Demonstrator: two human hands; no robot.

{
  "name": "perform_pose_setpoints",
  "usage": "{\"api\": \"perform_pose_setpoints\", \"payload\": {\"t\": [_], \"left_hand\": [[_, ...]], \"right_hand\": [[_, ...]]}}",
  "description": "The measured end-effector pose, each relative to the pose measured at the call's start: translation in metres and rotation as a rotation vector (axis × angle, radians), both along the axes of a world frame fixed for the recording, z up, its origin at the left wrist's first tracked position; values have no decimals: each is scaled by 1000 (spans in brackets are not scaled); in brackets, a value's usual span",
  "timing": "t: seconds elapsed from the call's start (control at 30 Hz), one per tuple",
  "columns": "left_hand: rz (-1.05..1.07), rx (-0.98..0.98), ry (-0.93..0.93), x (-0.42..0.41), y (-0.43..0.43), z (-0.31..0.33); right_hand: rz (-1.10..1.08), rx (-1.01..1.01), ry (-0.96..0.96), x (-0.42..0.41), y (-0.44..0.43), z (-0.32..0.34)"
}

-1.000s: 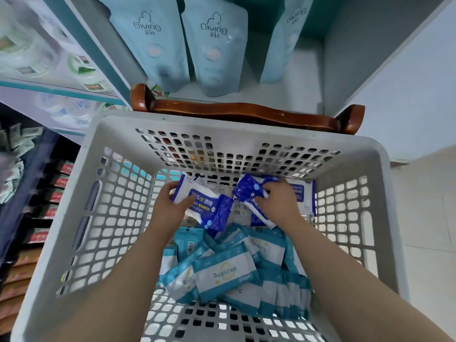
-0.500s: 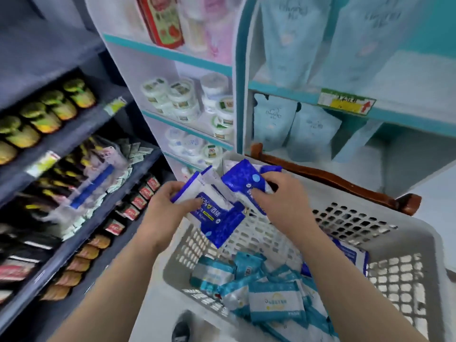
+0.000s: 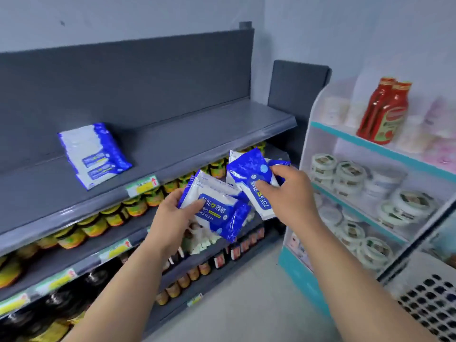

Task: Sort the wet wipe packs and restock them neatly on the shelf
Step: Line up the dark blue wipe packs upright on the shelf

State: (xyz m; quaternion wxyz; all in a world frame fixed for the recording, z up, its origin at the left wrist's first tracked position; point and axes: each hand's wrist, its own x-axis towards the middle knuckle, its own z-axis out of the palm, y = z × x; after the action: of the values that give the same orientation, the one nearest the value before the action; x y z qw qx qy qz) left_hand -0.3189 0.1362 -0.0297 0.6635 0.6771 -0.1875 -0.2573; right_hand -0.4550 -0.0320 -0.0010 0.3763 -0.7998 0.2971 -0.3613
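My left hand [image 3: 172, 215] grips a blue and white alcohol wipe pack [image 3: 217, 208] by its left end. My right hand [image 3: 288, 196] grips more of the same blue and white packs [image 3: 249, 174], held just right of the first. Both hands hover in front of the grey top shelf [image 3: 197, 139], below its front edge. A small stack of matching packs [image 3: 93, 154] lies on that shelf to the left. The shelf surface to the right of the stack is bare.
Lower grey shelves carry rows of jars [image 3: 116, 215] and small bottles [image 3: 222, 260]. A white and teal rack [image 3: 370, 188] with round tubs and red bottles [image 3: 385, 109] stands on the right. The perforated basket's corner [image 3: 429, 299] shows at bottom right.
I have lifted the blue packs out of the basket and turned left towards the grey shelf. The basket has slid out of view to the bottom right.
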Motion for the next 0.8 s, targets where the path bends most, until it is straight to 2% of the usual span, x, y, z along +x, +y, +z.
{"api": "perform_pose_setpoints", "payload": {"t": [0.2, 0.4, 0.63, 0.73, 0.8], "left_hand": [[356, -110, 46, 103, 76, 13], [652, -133, 117, 186, 107, 2], [752, -55, 111, 264, 85, -4], [773, -16, 102, 285, 75, -16], [811, 89, 41, 291, 74, -24]], "right_hand": [[200, 83, -55, 130, 55, 25], [354, 212, -34, 226, 69, 27], [445, 298, -9, 321, 35, 23], [551, 417, 110, 356, 18, 24], [644, 434, 235, 379, 12, 18]]}}
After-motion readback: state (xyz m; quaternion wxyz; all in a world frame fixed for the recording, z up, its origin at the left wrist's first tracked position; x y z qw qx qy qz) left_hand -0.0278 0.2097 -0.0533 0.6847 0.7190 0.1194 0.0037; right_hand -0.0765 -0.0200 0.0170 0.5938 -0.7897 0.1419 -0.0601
